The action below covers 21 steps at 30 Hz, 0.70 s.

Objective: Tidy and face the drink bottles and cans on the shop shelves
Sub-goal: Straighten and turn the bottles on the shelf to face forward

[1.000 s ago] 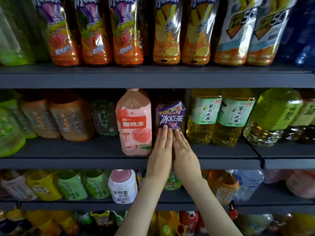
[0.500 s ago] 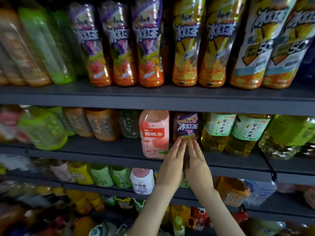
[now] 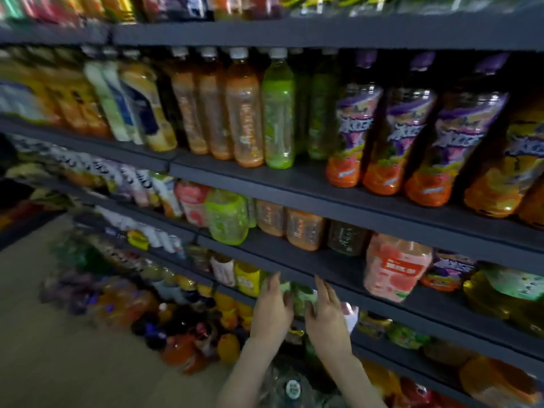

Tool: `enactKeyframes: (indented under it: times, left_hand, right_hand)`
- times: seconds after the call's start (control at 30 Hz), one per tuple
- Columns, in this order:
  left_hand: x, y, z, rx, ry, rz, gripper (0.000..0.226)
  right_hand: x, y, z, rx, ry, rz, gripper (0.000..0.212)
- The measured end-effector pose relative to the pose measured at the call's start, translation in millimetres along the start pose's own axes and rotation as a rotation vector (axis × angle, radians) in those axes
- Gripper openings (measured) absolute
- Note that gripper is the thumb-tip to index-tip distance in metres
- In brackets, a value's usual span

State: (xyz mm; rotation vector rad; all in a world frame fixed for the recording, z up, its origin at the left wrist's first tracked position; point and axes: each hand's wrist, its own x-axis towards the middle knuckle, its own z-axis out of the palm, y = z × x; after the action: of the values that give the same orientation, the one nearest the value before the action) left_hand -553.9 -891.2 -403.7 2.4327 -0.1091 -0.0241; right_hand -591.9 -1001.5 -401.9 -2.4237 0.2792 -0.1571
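The left hand (image 3: 272, 312) and the right hand (image 3: 327, 318), fingers nearly straight, flank a green bottle (image 3: 298, 295); blur hides any contact.

Side by side, the left hand (image 3: 272, 315) and right hand (image 3: 327, 320) reach forward (fingers fairly straight).

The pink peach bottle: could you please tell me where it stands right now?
Head view, right of centre: the pink bottle stands on a shelf, between a dark bottle to its left and a purple-label bottle to its right.
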Motion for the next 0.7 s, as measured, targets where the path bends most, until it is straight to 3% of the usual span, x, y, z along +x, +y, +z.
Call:
enactKeyframes:
  times: [0.3,0.47,0.6,0.7]
  left_hand:
    - [87.8,-153.1,-138.2,0.001,-0.005,-0.001,0.055]
    - [121.3,-198.4,-191.3,0.049,-0.052,-0.008,0.057]
    - [149.5,-201.9,-196.2,0.011,-0.15,0.088,0.058]
    - [166.2,-194.1,-182.6,-0.009,-0.234,0.228,0.065]
  right_hand:
    - [59.7,-161.7,147.7,0.063,-0.005,0.027,0.065]
    - [84.1,-219.3,205.1,0.065,0.009,0.068,0.066]
    - [104.6,-228.3,212.8,0.138,0.157,0.251,0.063]
    - [121.3,-217.8,208.1,0.21,0.336,0.424,0.082]
